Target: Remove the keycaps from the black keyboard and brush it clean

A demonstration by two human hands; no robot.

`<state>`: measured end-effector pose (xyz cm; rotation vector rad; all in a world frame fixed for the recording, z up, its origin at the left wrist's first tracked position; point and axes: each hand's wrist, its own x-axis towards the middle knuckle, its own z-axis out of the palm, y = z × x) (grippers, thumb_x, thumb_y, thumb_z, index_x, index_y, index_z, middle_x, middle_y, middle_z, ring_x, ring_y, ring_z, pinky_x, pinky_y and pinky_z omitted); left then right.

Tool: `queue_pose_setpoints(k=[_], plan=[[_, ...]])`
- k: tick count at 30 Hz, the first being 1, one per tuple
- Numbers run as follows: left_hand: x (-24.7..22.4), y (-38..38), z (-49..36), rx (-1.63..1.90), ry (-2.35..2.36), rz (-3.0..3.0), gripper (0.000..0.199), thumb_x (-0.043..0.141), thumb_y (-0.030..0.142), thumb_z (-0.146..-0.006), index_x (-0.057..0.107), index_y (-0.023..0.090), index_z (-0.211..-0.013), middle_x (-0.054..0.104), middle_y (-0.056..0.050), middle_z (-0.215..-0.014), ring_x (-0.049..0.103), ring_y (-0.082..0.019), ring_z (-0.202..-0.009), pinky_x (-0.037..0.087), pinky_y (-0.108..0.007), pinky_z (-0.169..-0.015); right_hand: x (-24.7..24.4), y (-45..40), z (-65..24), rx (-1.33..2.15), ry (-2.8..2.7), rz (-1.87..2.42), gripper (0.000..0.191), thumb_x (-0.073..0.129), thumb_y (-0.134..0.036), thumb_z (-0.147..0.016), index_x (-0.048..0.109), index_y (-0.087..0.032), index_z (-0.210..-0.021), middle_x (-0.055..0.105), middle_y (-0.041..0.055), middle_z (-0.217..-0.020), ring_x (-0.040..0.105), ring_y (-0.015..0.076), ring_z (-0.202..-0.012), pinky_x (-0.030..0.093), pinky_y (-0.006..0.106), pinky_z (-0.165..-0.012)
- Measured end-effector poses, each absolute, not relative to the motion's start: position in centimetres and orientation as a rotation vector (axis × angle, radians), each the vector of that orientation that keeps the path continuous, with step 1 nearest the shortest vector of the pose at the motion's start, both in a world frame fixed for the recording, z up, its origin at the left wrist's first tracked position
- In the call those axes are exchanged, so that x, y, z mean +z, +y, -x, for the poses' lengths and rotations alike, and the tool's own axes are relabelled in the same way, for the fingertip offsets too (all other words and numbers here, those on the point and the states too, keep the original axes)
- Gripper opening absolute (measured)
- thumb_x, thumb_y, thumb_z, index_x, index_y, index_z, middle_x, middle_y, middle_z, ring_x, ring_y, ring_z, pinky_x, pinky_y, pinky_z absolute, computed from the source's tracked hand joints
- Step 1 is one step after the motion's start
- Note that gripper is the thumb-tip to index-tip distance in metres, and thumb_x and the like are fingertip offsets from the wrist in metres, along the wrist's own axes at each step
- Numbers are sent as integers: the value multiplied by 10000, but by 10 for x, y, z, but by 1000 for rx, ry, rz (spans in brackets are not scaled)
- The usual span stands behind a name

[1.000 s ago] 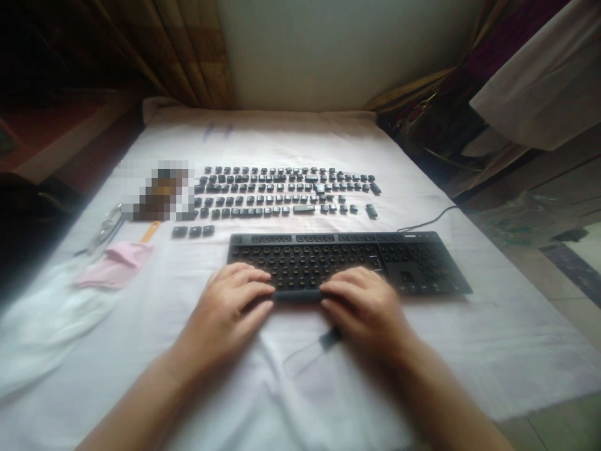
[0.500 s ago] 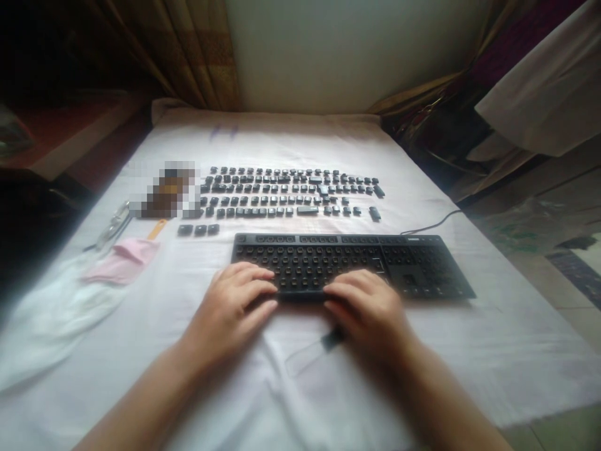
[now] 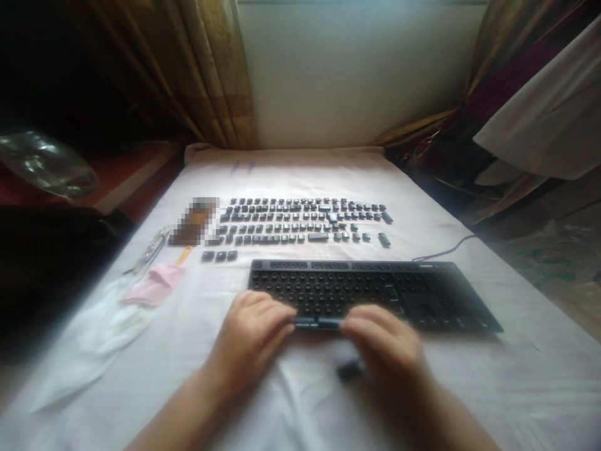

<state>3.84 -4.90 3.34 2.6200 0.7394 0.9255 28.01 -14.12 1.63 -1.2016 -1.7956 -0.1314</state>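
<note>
The black keyboard (image 3: pixel 328 291) lies in front of me with its switches bare over most of its surface. Along its front edge is a narrow dark bar (image 3: pixel 307 323) that looks like a space bar keycap, its ends hidden by my fingers. My left hand (image 3: pixel 256 335) is closed on the left end, fingers and thumb together. On the other end, my right hand (image 3: pixel 385 338) pinches in the same way. A small black tool (image 3: pixel 349 371), blurred, lies on the cloth just below my right hand.
Loose keycaps (image 3: pixel 286 228) lie in rows behind the keyboard. To the left are a pixelated brown object (image 3: pixel 193 222), a pink cloth (image 3: pixel 157 284) and a white cloth (image 3: pixel 101 338). A cable (image 3: pixel 444 248) runs off right. White fabric (image 3: pixel 300 176) covers the table.
The view has tilted up, so the table contents appear lower and further right. The dark bar now shows more clearly between my hands, which stay at the keyboard's front edge.
</note>
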Motion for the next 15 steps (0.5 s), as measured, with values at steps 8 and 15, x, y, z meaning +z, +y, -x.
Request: queue_pose_setpoints(k=[8,15], plan=[[41,-31,-21,1107,927,-2656,135,550,254,-1000,680,224,-979,773,-20,-901,698,-189,-863,504,-332,-828,21,-142,-279,-169,-1732,1186,223,634,-53,-915,692,-186,-1085,724,85,-937,714,169,-846,615,260,-737],[68,58,3,638,1425,-2540,257,589,398,-931,788,267,-1028,805,-39,-1025,717,-256,-952,533,-382,-877,12,-139,-289,-112,-1735,1215,249,582,-48,-935,693,-202,-1096,718,85,-981,724,169,-869,619,253,-749]])
